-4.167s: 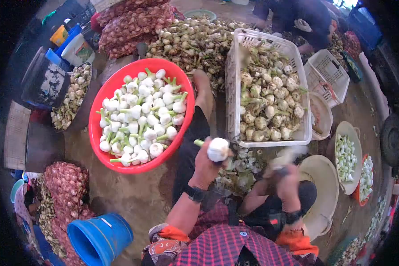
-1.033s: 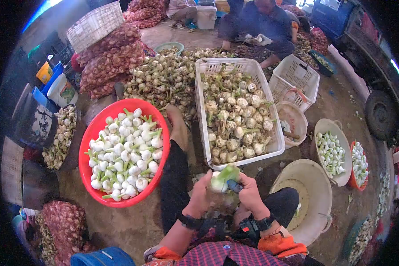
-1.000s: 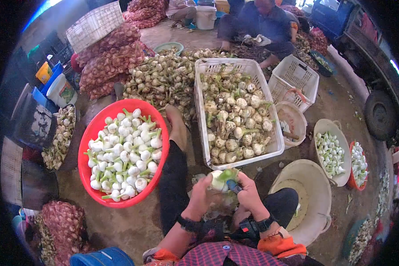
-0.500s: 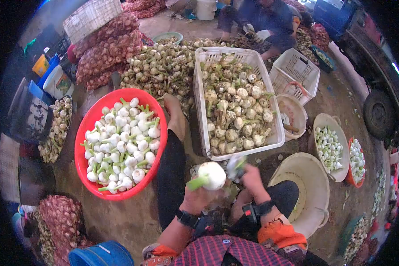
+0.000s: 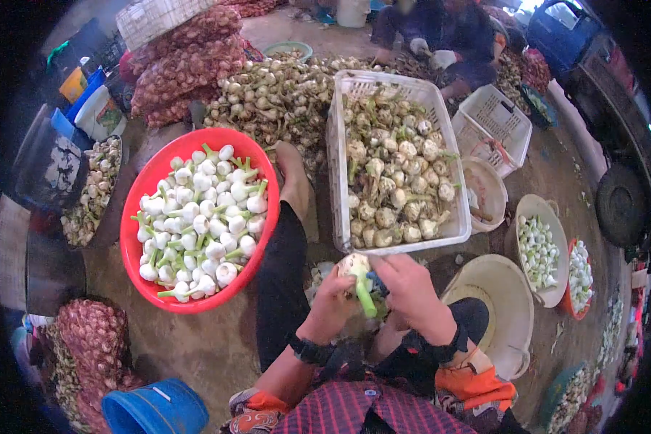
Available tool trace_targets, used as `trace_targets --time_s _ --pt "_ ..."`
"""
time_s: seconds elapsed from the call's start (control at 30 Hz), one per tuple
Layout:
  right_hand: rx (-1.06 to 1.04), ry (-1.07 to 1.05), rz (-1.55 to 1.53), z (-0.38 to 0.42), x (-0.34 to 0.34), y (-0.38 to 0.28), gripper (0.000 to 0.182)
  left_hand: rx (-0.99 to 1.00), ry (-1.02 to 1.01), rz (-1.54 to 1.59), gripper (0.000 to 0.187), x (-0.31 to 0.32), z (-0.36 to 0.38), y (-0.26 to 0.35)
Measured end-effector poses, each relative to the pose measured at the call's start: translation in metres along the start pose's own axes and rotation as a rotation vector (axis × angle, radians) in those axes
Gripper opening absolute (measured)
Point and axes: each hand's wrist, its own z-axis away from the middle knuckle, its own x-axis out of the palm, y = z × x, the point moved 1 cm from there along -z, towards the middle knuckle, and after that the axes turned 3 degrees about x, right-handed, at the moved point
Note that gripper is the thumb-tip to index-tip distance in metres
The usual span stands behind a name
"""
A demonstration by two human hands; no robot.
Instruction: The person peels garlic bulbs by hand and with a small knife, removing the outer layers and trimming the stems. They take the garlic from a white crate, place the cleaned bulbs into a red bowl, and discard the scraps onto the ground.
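My left hand (image 5: 334, 298) is closed around a garlic bulb (image 5: 354, 266) whose thick green stem points down toward me. Against the bulb's right side, my right hand (image 5: 406, 291) is closed with its fingers bent; a small bluish thing shows at its fingertips, too hidden to name. Beyond both hands, a white plastic crate (image 5: 461, 235) holds untrimmed garlic bulbs (image 5: 398, 177) with brownish skins. To the left stands a red basin (image 5: 132, 271) full of clean white garlic bulbs (image 5: 195, 217) with short green stems.
An empty-looking beige tub (image 5: 510, 318) stands at my right knee. Loose garlic (image 5: 267, 101) is heaped behind the crate, beside stacked red mesh sacks (image 5: 184, 69). A blue bucket (image 5: 155, 409) is at lower left. Another person (image 5: 441, 43) wearing white gloves sits at the back.
The garlic bulb in my left hand has turned, its stem swinging from left to downward. My right hand has come in from the right to meet it. The view has shifted slightly.
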Motion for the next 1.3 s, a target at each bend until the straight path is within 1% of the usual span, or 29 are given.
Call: trace_targets --time_s 0.03,0.07,0.13,0.17,0.23,0.3,0.4,0.47,0.53,0.57,0.6,0.67,0.7,0.77,0.8,0.83,0.87,0.9,0.93,0.97,1.0,1.03,1.07,1.1,1.13,1.17,1.2,1.27,1.3 --pt "-0.066 0.015 0.04 0.0 0.003 -0.001 0.029 -0.02 0.014 -0.017 0.044 -0.002 0.002 0.001" --pt "-0.072 0.003 0.089 0.002 0.005 -0.004 0.028 -0.044 0.029 -0.035 0.043 -0.005 0.005 0.001" --pt "-0.074 -0.023 0.186 0.006 0.007 -0.013 0.025 0.03 0.04 -0.277 0.038 -0.015 0.006 -0.003" --pt "-0.109 0.001 0.25 0.008 0.012 -0.012 0.02 0.07 0.043 -0.387 0.037 -0.019 0.005 -0.006" --pt "-0.095 -0.019 0.218 0.008 0.014 -0.009 0.016 0.041 0.039 -0.376 0.037 -0.02 0.005 -0.008" --pt "-0.11 -0.018 0.191 0.007 0.015 -0.005 0.014 -0.1 0.021 -0.146 0.037 -0.014 0.009 0.001" --pt "-0.148 0.007 0.158 0.006 0.011 0.006 0.015 -0.237 -0.087 -0.374 0.041 -0.014 0.01 0.02" --pt "-0.155 0.044 0.134 0.002 0.011 0.013 0.016 -0.287 -0.163 -0.473 0.047 -0.022 0.011 0.024" --pt "-0.11 0.033 0.109 -0.005 0.013 0.019 0.018 -0.382 -0.216 -0.531 0.049 -0.022 0.017 0.026" --pt "-0.088 0.026 0.099 -0.007 0.015 0.021 0.019 -0.445 -0.219 -0.543 0.057 -0.018 0.019 0.024" --pt "-0.066 -0.004 0.065 -0.007 0.023 0.024 0.019 -0.492 -0.215 -0.641 0.057 -0.016 0.023 0.024" --pt "-0.024 -0.062 -0.001 -0.005 0.042 0.026 0.021 -0.467 -0.259 -0.541 0.053 -0.014 0.025 0.011" --pt "0.162 -0.323 -0.053 -0.004 0.043 0.023 0.034 -0.437 -0.216 -0.516 0.049 -0.013 0.024 0.007" --pt "0.159 -0.278 -0.227 0.014 0.061 0.04 0.047 -0.374 -0.116 -0.468 0.043 -0.014 0.024 0.002" --pt "0.155 -0.255 -0.318 0.022 0.065 0.049 0.054 -0.326 -0.017 -0.463 0.041 -0.018 0.021 0.0" --pt "0.216 -0.389 -0.35 0.02 0.045 0.055 0.073 -0.275 0.082 -0.456 0.039 -0.026 0.015 -0.004" --pt "0.168 -0.342 -0.424 0.02 0.032 0.045 0.075 -0.223 0.181 -0.447 0.037 -0.03 0.011 -0.007" --pt "0.123 -0.296 -0.498 0.02 0.019 0.035 0.077 -0.143 0.298 -0.508 0.031 -0.026 0.007 -0.006" --pt "0.081 -0.249 -0.575 0.022 0.009 0.026 0.079 -0.027 0.312 -0.573 0.031 -0.03 0.003 -0.012" --pt "0.014 -0.294 -0.633 0.022 0.008 0.014 0.084 0.089 0.325 -0.637 0.031 -0.039 -0.005 -0.02" --pt "0.023 -0.208 -0.534 0.025 0.021 0.006 0.073 0.208 0.34 -0.701 0.031 -0.033 -0.007 -0.022" --pt "0.064 -0.062 -0.561 0.025 0.025 0.006 0.067 0.392 0.275 -0.821 0.032 -0.026 -0.006 -0.024" --pt "0.109 0.081 -0.591 0.026 0.03 0.005 0.062 0.419 0.345 -1.042 0.031 -0.012 -0.005 -0.019" --pt "0.29 0.179 -0.863 0.026 0.035 0.011 0.042 0.316 0.351 -0.8 0.029 -0.013 -0.008 -0.021" --pt "0.701 0.343 -1.345 0.026 0.04 0.018 0.03 0.221 0.348 -0.558 0.029 -0.014 -0.011 -0.02" --pt "0.69 0.379 -1.75 0.027 0.039 0.035 0.028 0.225 0.392 -0.439 0.026 -0.012 -0.009 -0.015" --pt "0.654 0.415 -2.149 0.029 0.036 0.051 0.029 0.198 0.402 -0.632 0.025 -0.027 -0.009 -0.012" --pt "0.632 0.398 -2.209 0.028 0.027 0.056 0.034 0.027 0.102 -1.503 0.028 -0.053 -0.009 -0.022" --pt "0.626 0.383 -2.241 0.029 0.023 0.056 0.036 -0.023 -0.143 -1.906 0.038 -0.057 -0.01 -0.032"
